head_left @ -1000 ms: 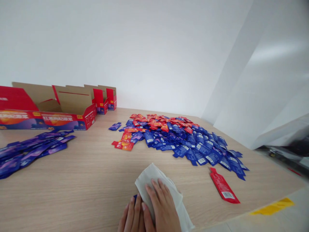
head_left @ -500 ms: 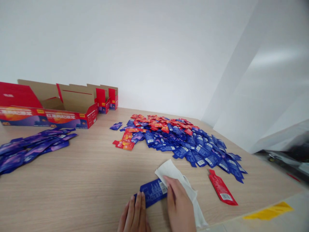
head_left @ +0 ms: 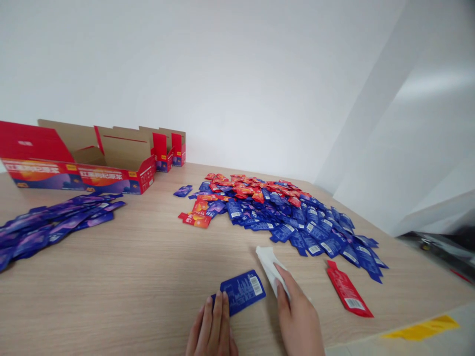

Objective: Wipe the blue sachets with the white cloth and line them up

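Note:
A blue pouch [head_left: 243, 291] lies on the table near the front, with its white barcode facing up. The fingers of my left hand [head_left: 211, 324] lie flat and close together over its narrow end, pressing it to the tabletop; the thumb is mostly hidden. Just right of the pouch, my right hand [head_left: 299, 316] is closed on a folded white cloth [head_left: 267, 264], which is apart from the pouch. Farther right lies a single red pouch [head_left: 349, 289], barcode up, touched by neither hand.
Beyond my hands spreads a pile of blue and red pouches [head_left: 282, 212]. More blue pouches [head_left: 55, 222] lie stacked at left. Open red cartons [head_left: 107, 180] stand along the wall behind them. Yellow tape [head_left: 423, 329] marks the near right edge.
My right hand has moved right with the cloth, off the blue pouch, uncovering its barcode. My left hand stays on the pouch. The whole view has shifted slightly.

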`<state>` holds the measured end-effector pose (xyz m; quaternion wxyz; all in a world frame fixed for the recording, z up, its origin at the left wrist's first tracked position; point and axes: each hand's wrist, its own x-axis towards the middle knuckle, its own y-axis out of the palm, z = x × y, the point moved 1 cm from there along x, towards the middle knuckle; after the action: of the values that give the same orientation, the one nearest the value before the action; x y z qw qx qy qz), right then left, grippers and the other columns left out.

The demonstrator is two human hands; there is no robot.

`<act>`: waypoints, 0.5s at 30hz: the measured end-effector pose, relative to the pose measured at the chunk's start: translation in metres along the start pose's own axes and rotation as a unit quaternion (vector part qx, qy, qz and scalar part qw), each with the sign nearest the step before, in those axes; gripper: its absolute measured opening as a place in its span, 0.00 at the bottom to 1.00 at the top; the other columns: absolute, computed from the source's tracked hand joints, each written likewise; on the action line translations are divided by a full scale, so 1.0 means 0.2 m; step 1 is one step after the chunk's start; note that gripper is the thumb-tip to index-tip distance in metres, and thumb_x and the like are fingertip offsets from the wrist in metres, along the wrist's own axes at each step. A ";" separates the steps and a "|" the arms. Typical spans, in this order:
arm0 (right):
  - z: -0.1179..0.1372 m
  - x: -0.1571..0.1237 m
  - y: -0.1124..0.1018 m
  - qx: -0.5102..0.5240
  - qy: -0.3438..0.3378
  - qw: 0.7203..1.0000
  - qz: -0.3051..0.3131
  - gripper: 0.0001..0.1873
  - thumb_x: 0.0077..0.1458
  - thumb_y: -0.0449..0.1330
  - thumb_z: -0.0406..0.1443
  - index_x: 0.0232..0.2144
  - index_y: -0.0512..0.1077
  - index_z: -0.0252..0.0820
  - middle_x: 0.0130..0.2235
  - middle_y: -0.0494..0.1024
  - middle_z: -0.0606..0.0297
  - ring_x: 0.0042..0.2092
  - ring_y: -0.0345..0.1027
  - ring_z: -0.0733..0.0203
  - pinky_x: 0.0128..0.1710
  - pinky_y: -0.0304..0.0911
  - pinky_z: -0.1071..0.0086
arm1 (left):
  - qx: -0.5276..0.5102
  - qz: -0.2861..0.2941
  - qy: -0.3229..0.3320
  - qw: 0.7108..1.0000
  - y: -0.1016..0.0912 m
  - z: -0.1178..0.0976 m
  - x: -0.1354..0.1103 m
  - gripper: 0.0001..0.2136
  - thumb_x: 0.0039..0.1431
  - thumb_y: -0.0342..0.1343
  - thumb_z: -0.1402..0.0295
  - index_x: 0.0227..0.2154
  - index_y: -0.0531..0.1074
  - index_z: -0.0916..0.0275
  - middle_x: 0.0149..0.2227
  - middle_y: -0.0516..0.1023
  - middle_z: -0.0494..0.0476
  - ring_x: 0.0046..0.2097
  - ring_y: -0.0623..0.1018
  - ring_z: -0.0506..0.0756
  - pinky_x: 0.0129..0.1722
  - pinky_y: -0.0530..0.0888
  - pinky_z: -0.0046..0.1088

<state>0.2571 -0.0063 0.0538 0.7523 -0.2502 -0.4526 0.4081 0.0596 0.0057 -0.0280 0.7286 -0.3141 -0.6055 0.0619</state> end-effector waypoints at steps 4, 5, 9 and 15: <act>0.20 -0.04 0.12 0.073 -0.213 0.972 0.068 0.31 0.61 0.51 0.26 0.64 0.70 0.46 0.63 0.75 0.62 0.64 0.69 0.55 0.62 0.69 0.62 | -0.011 0.016 0.019 1.000 -0.01 0.03 -0.02 0.18 0.63 0.47 0.67 0.50 0.77 0.64 0.51 0.83 0.57 0.55 0.77 0.58 0.57 0.69 0.37; 0.23 -0.05 0.14 0.081 -0.248 0.961 0.093 0.34 0.57 0.52 0.24 0.63 0.71 0.47 0.62 0.76 0.63 0.64 0.69 0.55 0.62 0.68 0.62 | -0.020 0.021 0.022 0.999 -0.02 0.04 -0.02 0.17 0.63 0.47 0.67 0.47 0.78 0.63 0.49 0.84 0.56 0.54 0.78 0.58 0.57 0.69 0.37; 0.11 -0.02 0.10 0.054 -0.165 0.978 0.112 0.38 0.51 0.49 0.20 0.61 0.74 0.45 0.60 0.78 0.61 0.63 0.71 0.54 0.65 0.65 0.57 | -0.034 0.028 0.013 0.999 -0.03 0.05 0.01 0.19 0.64 0.47 0.66 0.51 0.76 0.64 0.52 0.82 0.55 0.55 0.77 0.57 0.56 0.69 0.35; -0.02 0.01 0.05 0.017 -0.074 0.997 0.012 0.28 0.65 0.48 0.28 0.64 0.71 0.41 0.62 0.76 0.58 0.63 0.70 0.54 0.62 0.69 0.59 | -0.017 0.017 0.001 1.000 -0.03 0.01 0.02 0.21 0.63 0.47 0.66 0.55 0.73 0.68 0.53 0.81 0.58 0.55 0.77 0.58 0.56 0.69 0.36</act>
<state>0.2576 0.0012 0.0458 0.7159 -0.2122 -0.4971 0.4420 0.0567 0.0045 -0.0210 0.7225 -0.3369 -0.6003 0.0638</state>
